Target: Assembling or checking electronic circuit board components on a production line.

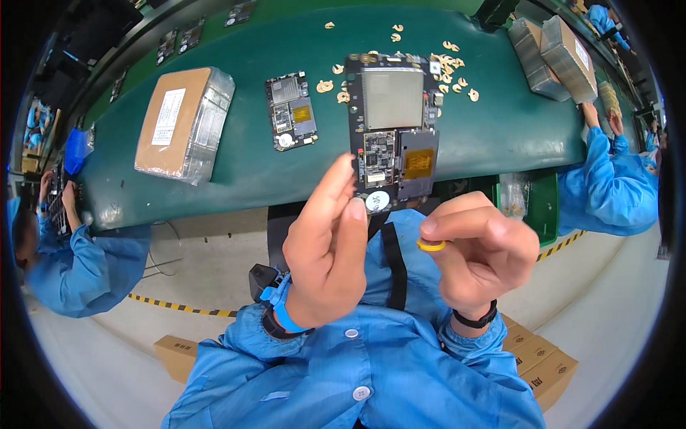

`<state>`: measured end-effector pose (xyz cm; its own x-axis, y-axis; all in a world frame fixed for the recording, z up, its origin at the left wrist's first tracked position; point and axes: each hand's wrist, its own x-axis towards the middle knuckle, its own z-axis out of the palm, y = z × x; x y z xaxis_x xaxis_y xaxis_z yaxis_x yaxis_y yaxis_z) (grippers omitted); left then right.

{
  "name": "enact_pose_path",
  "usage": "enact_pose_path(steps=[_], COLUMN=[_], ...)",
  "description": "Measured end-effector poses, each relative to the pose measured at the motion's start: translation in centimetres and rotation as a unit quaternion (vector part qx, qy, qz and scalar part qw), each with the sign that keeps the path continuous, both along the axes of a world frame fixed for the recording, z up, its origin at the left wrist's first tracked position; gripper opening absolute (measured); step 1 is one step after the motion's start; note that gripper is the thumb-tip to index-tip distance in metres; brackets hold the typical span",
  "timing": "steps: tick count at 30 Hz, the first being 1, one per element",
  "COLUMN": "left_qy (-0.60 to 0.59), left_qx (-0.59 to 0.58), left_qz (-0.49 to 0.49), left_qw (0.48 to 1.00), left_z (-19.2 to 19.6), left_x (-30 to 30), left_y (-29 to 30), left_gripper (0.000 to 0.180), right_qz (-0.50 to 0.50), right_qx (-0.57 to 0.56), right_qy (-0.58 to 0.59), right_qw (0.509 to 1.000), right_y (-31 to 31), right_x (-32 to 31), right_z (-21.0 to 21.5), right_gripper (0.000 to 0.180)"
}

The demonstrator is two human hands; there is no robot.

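Observation:
My left hand (pixel 325 250) holds a black circuit board (pixel 391 129) upright by its lower left edge, fingers pinched on it. The board carries a large grey metal shield on top, a gold patch and a white round sticker near the bottom. My right hand (pixel 477 250) is curled beside it, pinching a small yellow ring-shaped piece (pixel 431 245) between thumb and forefinger, just below and right of the board. Both sleeves are blue, with a dark band on each wrist.
A green conveyor belt (pixel 236 171) carries a second circuit board (pixel 291 111), a foil-wrapped brown package (pixel 184 123), scattered tan backing scraps (pixel 450 75) and two wrapped stacks (pixel 557 53). Co-workers in blue sit at left (pixel 78 264) and right (pixel 607 186). Cardboard boxes (pixel 539 357) lie on the floor.

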<state>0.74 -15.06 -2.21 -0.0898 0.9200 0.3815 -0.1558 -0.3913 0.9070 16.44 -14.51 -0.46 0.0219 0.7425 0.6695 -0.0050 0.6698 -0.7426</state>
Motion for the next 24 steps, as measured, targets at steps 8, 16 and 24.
enact_pose_path(steps=[8, 16, 24], left_qy=[0.122, 0.179, 0.098], left_qx=[0.024, 0.045, 0.015], left_qz=[-0.009, 0.014, -0.050], left_qw=[0.992, 0.983, 0.994], left_z=[-0.4, -0.6, -0.4], left_x=[-0.4, -0.5, -0.7], left_y=[0.1, 0.8, 1.2], left_gripper=[0.045, 0.044, 0.039], right_qz=[0.061, -0.007, -0.056], right_qx=[-0.150, -0.137, -0.150], right_qy=[0.068, -0.067, -0.108], right_qw=[0.984, 0.988, 0.981], right_y=[-0.4, -0.1, 0.1], right_x=[0.7, 2.1, -0.8], right_z=[-0.5, 1.2, 0.9], right_gripper=[0.022, 0.022, 0.019])
